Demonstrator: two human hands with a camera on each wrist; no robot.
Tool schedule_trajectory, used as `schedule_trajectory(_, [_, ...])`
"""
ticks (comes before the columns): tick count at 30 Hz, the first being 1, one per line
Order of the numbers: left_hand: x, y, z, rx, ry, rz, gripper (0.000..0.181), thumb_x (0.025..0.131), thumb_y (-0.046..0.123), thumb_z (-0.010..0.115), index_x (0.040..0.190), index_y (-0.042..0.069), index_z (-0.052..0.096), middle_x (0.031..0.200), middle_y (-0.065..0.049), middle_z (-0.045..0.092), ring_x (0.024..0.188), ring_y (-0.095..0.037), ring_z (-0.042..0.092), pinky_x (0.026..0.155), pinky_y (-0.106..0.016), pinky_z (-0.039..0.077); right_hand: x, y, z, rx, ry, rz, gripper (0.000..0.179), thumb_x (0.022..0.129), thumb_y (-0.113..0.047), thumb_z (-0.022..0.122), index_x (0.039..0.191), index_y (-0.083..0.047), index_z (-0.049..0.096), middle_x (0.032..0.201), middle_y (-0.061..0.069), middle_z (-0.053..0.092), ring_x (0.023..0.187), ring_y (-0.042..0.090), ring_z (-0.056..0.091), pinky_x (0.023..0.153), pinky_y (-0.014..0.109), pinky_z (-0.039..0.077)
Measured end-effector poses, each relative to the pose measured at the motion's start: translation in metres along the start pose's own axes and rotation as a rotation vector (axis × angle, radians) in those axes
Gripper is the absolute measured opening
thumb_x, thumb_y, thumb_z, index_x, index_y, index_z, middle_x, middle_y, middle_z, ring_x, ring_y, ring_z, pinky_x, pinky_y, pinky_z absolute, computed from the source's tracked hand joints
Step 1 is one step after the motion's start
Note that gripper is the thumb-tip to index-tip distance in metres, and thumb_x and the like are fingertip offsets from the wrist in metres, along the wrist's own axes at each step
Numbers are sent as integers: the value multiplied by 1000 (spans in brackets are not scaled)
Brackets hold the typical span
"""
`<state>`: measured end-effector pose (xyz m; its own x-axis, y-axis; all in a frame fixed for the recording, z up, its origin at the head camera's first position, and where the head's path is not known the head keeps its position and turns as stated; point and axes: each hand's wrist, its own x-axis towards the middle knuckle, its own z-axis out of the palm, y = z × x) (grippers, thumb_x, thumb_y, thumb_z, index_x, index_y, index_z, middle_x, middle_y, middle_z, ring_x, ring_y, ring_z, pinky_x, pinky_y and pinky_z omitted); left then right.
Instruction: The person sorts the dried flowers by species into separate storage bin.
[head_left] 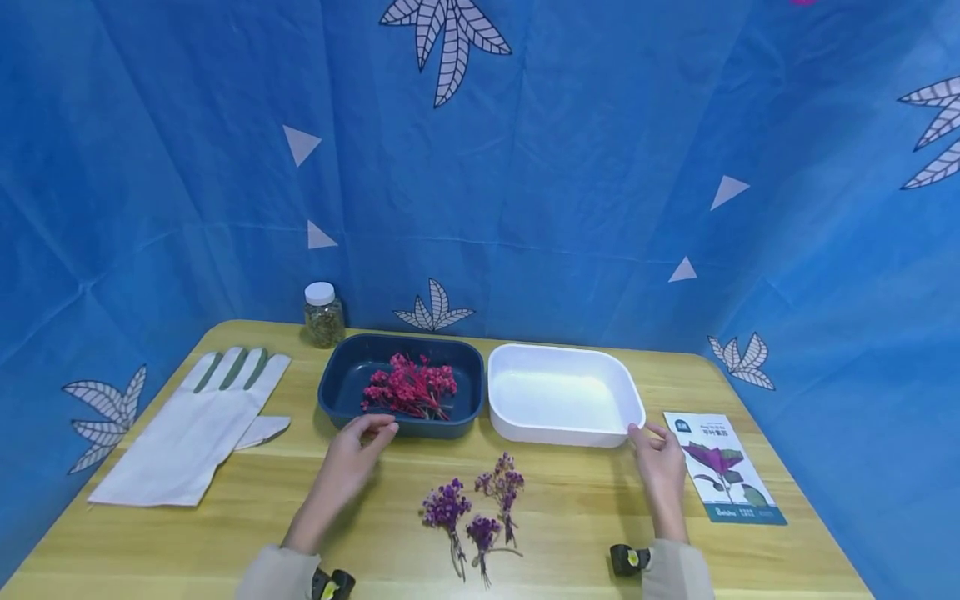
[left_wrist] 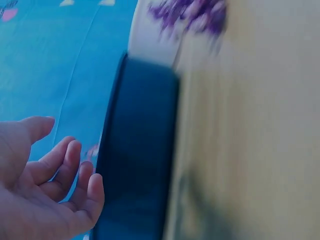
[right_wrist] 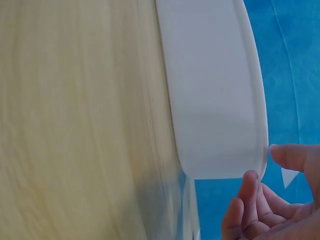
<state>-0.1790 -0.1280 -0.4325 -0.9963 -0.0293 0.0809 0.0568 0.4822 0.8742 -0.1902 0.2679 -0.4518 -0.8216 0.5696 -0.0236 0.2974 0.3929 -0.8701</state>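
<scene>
A dark blue tray point(head_left: 348, 392) holds a bunch of pink-red dried flowers point(head_left: 408, 385). Close by its front rim is my left hand point(head_left: 358, 448), which holds nothing; in the left wrist view its fingers are loosely bent, the thumb apart from them. Beside the blue tray stands a white tray point(head_left: 566, 392). My right hand point(head_left: 660, 461) pinches the white tray's front right corner, thumb on one side of the rim and fingertips on the other in the right wrist view. Several purple dried flower sprigs point(head_left: 446, 507) lie on the table before the trays.
White gloves point(head_left: 180, 433) with green finger stripes lie at the left of the wooden table point(head_left: 570, 542). A lidded jar point(head_left: 324, 317) stands behind the blue tray. A seed packet point(head_left: 723, 468) lies at the right. Blue cloth point(head_left: 510, 183) hangs behind.
</scene>
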Motion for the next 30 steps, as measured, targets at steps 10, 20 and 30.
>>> schedule_trajectory(10, [-18, -8, 32, 6, -138, -17, 38, 89, 30, 66, 115, 2, 63, 104, -7, 61, 97, -22, 60, 87, -40, 51, 0, 7, 1, 27, -39, 24, 59, 94, -40, 55, 131, 6, 48, 107, 27, 63, 84, 28, 64, 63, 25, 46])
schedule_trajectory(20, [-29, -6, 43, 31, -211, -32, 46, 84, 33, 71, 116, 1, 62, 106, -9, 62, 98, -26, 59, 88, -45, 50, 3, 4, 3, 48, -53, 39, 57, 94, -39, 55, 130, 6, 49, 109, 26, 62, 88, 30, 64, 66, 26, 47])
schedule_trajectory(30, [-38, -5, 51, 196, -281, -66, 55, 75, 45, 76, 109, 3, 64, 100, -5, 63, 98, -27, 54, 85, -47, 48, 2, 5, 1, 48, -55, 45, 57, 95, -38, 55, 130, 7, 48, 108, 27, 62, 93, 36, 63, 65, 24, 45])
